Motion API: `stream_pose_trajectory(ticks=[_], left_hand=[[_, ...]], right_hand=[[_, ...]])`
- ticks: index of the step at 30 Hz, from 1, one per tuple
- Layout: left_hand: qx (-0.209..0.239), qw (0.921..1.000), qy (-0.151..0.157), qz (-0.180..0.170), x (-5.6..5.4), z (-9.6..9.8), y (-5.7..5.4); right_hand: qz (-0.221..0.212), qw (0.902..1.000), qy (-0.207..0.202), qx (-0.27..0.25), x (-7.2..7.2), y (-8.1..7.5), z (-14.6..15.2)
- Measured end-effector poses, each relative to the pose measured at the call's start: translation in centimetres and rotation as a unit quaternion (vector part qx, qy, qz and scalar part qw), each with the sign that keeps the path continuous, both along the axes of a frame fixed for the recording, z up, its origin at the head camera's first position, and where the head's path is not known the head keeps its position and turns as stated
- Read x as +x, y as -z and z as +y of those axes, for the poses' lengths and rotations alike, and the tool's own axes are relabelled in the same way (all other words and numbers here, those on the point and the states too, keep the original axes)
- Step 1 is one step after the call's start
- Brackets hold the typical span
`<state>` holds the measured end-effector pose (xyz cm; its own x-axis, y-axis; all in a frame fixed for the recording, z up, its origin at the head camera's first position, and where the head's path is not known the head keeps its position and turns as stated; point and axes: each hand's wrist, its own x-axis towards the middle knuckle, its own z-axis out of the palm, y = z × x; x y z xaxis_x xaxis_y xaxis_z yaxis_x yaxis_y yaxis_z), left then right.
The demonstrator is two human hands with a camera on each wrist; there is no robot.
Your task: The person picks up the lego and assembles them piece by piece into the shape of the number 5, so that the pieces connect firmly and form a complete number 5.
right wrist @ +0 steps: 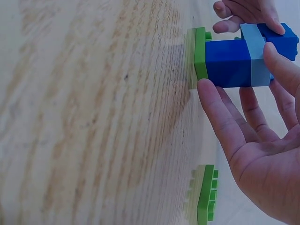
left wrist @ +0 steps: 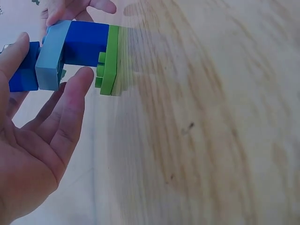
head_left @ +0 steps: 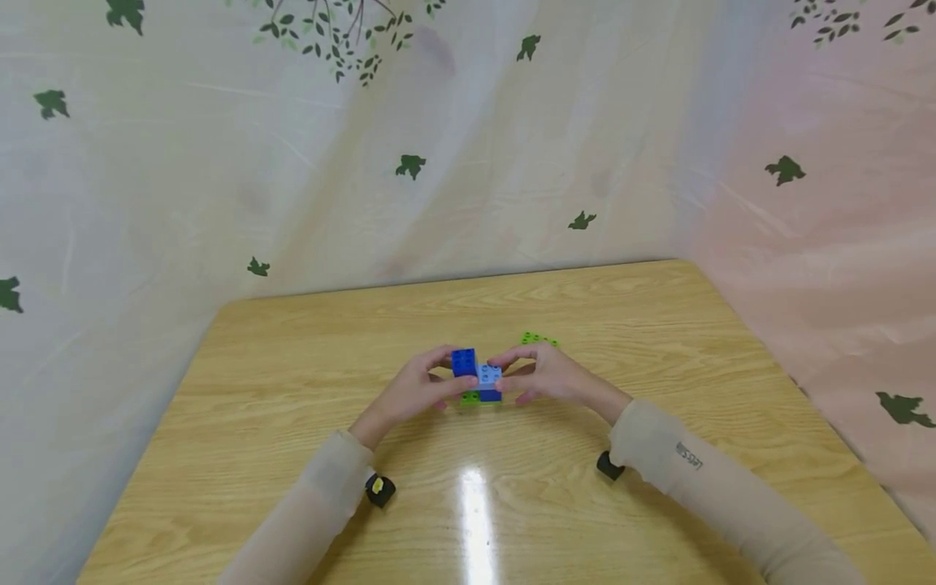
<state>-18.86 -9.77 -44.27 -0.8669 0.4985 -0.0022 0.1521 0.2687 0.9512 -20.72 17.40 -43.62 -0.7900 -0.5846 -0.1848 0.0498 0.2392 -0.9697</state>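
Note:
Near the middle of the table stands a small stack of toy building bricks. Its base is a thin green plate [left wrist: 110, 61], and a dark blue brick [right wrist: 228, 63] rises from one end of it. Across the top lies a light blue brick [head_left: 489, 375], overhanging to the left. An upper dark blue brick [head_left: 464, 362] sits on that overhang, pinched between the thumb and fingers of my left hand [head_left: 412, 392]. From the other side my right hand [head_left: 553, 374] grips the light blue brick, thumb on its near face, with a fingertip low beside the green plate.
Another green plate [head_left: 539, 339], studs up, lies on the wooden table [head_left: 329, 349] just behind my right hand. Black wrist devices hang under both sleeves, one by the left cuff [head_left: 380, 490]. A patterned curtain [head_left: 475, 146] runs behind the table.

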Motion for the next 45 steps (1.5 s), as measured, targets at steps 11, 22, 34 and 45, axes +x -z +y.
stream_pose_trajectory(ticks=[11,22,34,45], left_hand=[[-0.029,0.9995,0.009,-0.01,0.09,-0.14,-0.44],[-0.033,0.9991,0.01,-0.025,0.17,-0.13,-0.11],[-0.044,0.9987,0.014,-0.023,0.13,-0.03,-0.33],[-0.053,0.9979,0.016,-0.032,0.36,0.14,-0.93]], right_hand=[[0.001,1.0,0.001,0.001,-0.11,0.05,0.04],[0.005,1.0,-0.003,0.003,0.01,0.23,0.07],[0.013,0.9999,-0.004,0.005,-0.13,0.23,0.11],[0.017,0.9998,-0.004,0.009,-0.16,0.23,0.15]])
